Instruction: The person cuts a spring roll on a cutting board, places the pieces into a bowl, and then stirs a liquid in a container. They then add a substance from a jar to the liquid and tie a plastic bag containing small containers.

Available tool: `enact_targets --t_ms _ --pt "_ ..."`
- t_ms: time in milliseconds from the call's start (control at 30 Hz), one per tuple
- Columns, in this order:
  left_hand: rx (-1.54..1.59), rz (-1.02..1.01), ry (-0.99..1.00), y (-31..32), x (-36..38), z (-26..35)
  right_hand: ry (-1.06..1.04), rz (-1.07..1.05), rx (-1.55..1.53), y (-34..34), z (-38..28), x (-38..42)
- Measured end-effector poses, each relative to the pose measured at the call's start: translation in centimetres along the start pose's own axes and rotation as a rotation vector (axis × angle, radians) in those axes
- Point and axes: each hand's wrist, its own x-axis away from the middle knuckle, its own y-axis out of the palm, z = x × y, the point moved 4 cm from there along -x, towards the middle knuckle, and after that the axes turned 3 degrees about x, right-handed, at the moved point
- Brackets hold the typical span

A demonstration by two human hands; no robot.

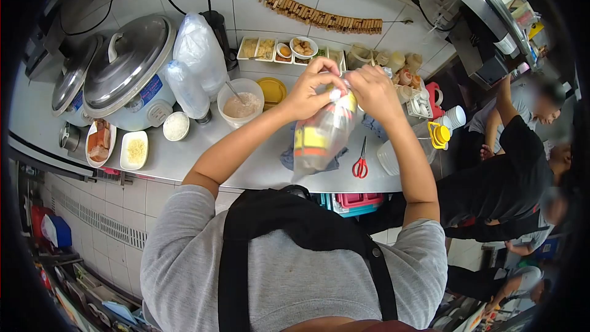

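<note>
A clear plastic bag point(321, 138) with yellow and red print hangs upright over the counter. At its top, my left hand point(312, 91) pinches the plastic from the left side. My right hand point(374, 92) has its fingers closed on the top edge from the right, close to the left fingers. Whatever is inside the bag is hard to make out. Below and to the right, red-handled scissors point(361, 165) lie on the steel counter point(246, 175). A dark blue cloth point(289, 158) lies partly hidden behind the bag.
Left of my arms are two large lidded cookers point(132, 67), a bowl of rice point(176, 126), a dish of shreds point(134, 150) and a plate of meat point(99, 142). A tub with a spoon point(239, 106) stands nearer. People point(498, 178) are close on the right.
</note>
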Motion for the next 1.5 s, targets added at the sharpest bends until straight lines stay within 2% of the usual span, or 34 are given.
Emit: enact_targets --t_ms 33,100,133,200,233,300,333,367,433,467,500,567,600,633,733,767,833,867,900,933,1000,1067,1133,1267,1333,1400,1467,1500 --pt "0.076 0.108 -0.124 0.3 0.8 -1.5 0.002 -0.002 -0.002 0.9 0.2 0.8" --pt "0.057 0.181 -0.082 1.3 1.9 -3.4 -0.019 0.058 0.155 2.4 0.5 2.2" --pt "0.095 0.241 -0.163 1.6 2.6 -4.6 -0.016 0.057 0.155 2.8 0.6 2.7" --pt "0.224 0.372 -0.323 2.7 4.0 -7.4 -0.040 -0.115 0.134 4.0 0.2 3.2" --pt "0.227 0.369 -0.326 3.5 4.5 -8.6 -0.035 -0.118 0.134 4.5 0.0 3.4" --pt "0.260 0.495 -0.391 4.1 5.5 -10.0 0.407 -0.375 -0.021 7.1 1.3 4.6" --pt "-0.071 0.429 -0.287 3.9 5.3 -8.7 0.493 -0.264 -0.399 10.6 3.5 6.3" --pt "-0.068 0.420 -0.293 4.3 5.5 -8.8 0.504 -0.264 -0.401 10.6 4.0 5.8" --pt "-0.213 0.444 -0.282 5.1 5.7 -9.5 1.396 -0.514 -1.271 12.0 4.4 7.4" --pt "-0.233 0.449 -0.290 5.3 5.7 -10.1 1.405 -0.471 -1.433 12.4 4.1 7.7" --pt "-0.229 0.447 -0.295 5.3 5.7 -10.9 1.412 -0.473 -1.434 13.3 3.9 8.2" --pt "-0.368 0.352 -0.353 5.5 5.6 -12.9 1.577 -0.113 -1.595 16.1 3.4 9.5" --pt "-0.337 0.284 -0.459 5.5 6.0 -14.8 1.555 -0.012 -1.527 17.4 3.2 10.3" --pt "-0.334 0.281 -0.462 5.8 6.7 -15.9 1.560 -0.012 -1.526 18.9 2.3 11.0" --pt "-0.450 0.218 -0.750 6.2 8.0 -18.1 1.407 0.455 -1.499 22.2 0.8 12.6" --pt "-0.450 0.215 -0.748 6.5 8.1 -17.7 1.408 0.458 -1.498 23.5 0.2 13.3" --pt "-0.526 0.274 -0.888 6.8 8.5 -17.4 1.196 0.613 -1.230 24.0 -0.3 14.1" --pt "-0.525 0.272 -0.888 7.0 8.7 -17.8 1.120 0.713 -1.235 23.7 -0.8 13.9" --pt "-0.522 0.277 -0.824 7.1 8.8 -18.1 1.122 0.713 -1.234 23.6 -1.2 13.7" --pt "-0.519 0.281 -0.759 7.1 8.9 -18.4 1.166 0.749 -1.201 23.5 -1.5 13.6" --pt "-0.498 0.258 -0.766 6.9 8.8 -18.9 1.208 0.784 -1.167 24.2 -1.7 13.7" --pt "-0.478 0.238 -0.771 6.7 8.4 -19.1 1.199 1.008 -1.118 24.2 -1.8 13.7" --pt "-0.343 0.142 -0.871 6.8 8.1 -19.3 1.236 1.036 -1.108 24.2 -2.1 13.5" --pt "-0.337 0.093 -0.938 6.7 7.9 -20.4 1.247 1.158 -1.171 24.2 -2.0 13.3" --pt "-0.370 0.066 -1.046 6.5 7.6 -19.8 1.241 1.126 -1.118 24.0 -1.6 13.3" --pt "-0.391 0.086 -1.035 6.4 7.5 -19.4 1.232 1.097 -1.066 24.4 -0.8 13.7" --pt "-0.409 0.107 -1.023 6.4 7.7 -19.4 1.218 0.962 -1.050 25.1 -0.1 14.2" --pt "-0.438 0.124 -0.905 6.2 7.7 -19.3 1.217 0.966 -1.048 25.6 0.1 14.6"
